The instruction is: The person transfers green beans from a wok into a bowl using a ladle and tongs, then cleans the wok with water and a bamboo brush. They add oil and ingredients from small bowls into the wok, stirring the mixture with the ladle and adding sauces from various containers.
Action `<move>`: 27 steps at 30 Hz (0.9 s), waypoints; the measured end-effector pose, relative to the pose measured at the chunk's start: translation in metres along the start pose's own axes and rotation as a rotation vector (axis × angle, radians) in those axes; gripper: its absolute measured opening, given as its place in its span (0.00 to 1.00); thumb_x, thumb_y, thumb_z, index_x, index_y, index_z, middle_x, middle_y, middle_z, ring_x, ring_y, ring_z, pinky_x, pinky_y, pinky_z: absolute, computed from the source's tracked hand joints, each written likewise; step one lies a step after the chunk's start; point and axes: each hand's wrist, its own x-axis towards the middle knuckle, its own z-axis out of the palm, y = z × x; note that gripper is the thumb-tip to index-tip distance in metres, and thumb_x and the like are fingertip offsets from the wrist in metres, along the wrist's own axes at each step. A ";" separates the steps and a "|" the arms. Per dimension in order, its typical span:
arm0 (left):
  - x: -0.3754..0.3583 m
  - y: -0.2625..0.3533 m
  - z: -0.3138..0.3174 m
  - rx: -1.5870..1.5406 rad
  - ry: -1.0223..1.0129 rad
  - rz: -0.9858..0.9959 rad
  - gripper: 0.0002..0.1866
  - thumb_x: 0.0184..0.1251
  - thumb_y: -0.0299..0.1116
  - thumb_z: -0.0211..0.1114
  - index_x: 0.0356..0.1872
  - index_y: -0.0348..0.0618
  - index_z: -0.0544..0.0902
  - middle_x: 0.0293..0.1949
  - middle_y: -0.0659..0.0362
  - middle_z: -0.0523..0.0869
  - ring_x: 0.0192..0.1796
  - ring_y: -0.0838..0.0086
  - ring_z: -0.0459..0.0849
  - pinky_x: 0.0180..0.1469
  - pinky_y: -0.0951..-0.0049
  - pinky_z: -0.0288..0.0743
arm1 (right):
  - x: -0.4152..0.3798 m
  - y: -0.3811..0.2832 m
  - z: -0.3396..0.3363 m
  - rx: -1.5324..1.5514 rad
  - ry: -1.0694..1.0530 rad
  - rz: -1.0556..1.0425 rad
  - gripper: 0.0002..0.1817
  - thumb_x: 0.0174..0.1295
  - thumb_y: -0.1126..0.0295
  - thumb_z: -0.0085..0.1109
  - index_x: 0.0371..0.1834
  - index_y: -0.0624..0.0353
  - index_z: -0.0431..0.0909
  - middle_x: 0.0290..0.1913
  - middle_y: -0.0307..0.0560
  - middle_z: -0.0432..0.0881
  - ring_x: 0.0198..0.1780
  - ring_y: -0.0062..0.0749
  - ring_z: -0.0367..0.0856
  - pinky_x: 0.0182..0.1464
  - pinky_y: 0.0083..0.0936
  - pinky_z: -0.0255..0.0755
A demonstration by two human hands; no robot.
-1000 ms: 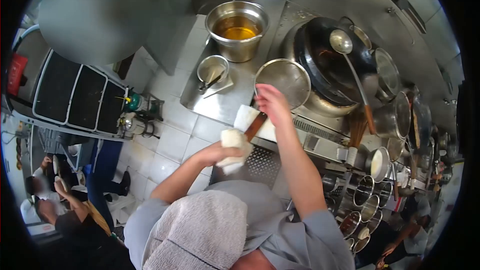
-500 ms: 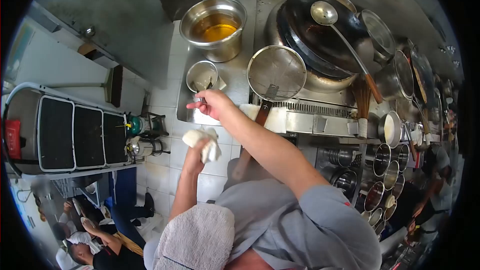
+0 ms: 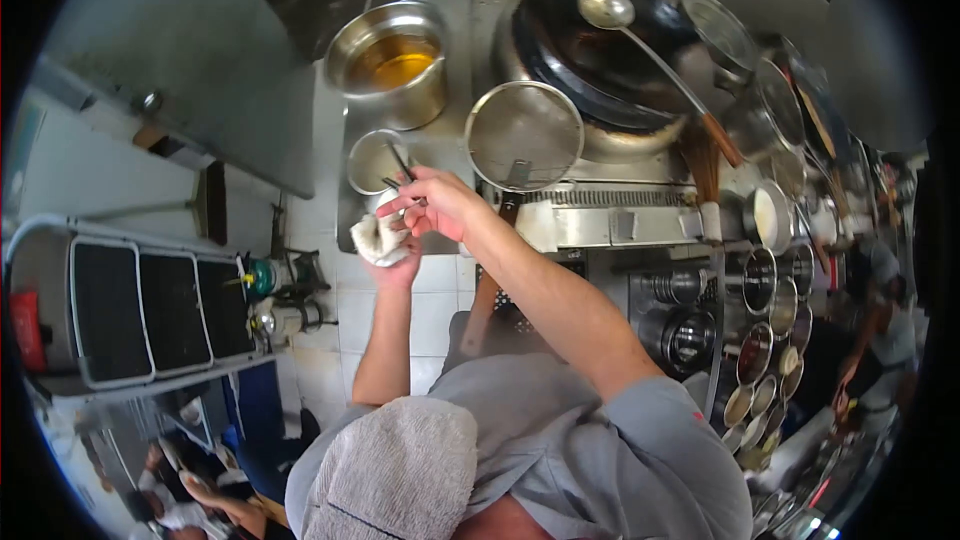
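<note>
While left grip (image 3: 398, 266) clasps one white cloth (image 3: 376, 239), right grip (image 3: 443, 206) holds one dark utensil (image 3: 400, 161).

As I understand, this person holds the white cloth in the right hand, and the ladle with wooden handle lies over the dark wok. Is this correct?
Not entirely: the head view shows the white cloth in the left hand, not the right hand. The ladle with wooden handle does lie over the dark wok.

Light is moderate. Highlights appear on the steel pot (image 3: 415, 108) beyond the right fingers (image 3: 396, 206). Fisheye curvature, softness and black vignetting increase outward from them.
</note>
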 end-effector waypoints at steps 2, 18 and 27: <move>0.003 0.002 0.006 -0.095 -0.058 -0.054 0.31 0.66 0.46 0.58 0.65 0.37 0.71 0.59 0.51 0.78 0.39 0.74 0.79 0.30 0.78 0.73 | -0.032 -0.001 -0.017 0.040 -0.079 -0.128 0.18 0.66 0.74 0.53 0.59 0.60 0.67 0.44 0.58 0.83 0.26 0.27 0.80 0.25 0.23 0.77; -0.042 -0.056 0.041 -0.059 -0.055 -0.651 0.28 0.65 0.46 0.64 0.59 0.38 0.71 0.51 0.59 0.79 0.33 0.79 0.75 0.27 0.77 0.63 | -0.305 0.123 -0.225 -1.170 1.543 -0.491 0.10 0.67 0.65 0.54 0.45 0.59 0.71 0.43 0.62 0.81 0.47 0.59 0.80 0.48 0.49 0.75; 0.012 -0.233 0.035 0.710 -0.432 -1.531 0.35 0.47 0.43 0.72 0.59 0.49 0.69 0.43 0.51 0.76 0.35 0.63 0.77 0.24 0.69 0.73 | -0.403 0.138 -0.065 0.113 1.086 -1.425 0.15 0.77 0.54 0.43 0.49 0.54 0.70 0.21 0.34 0.65 0.15 0.15 0.59 0.16 0.17 0.58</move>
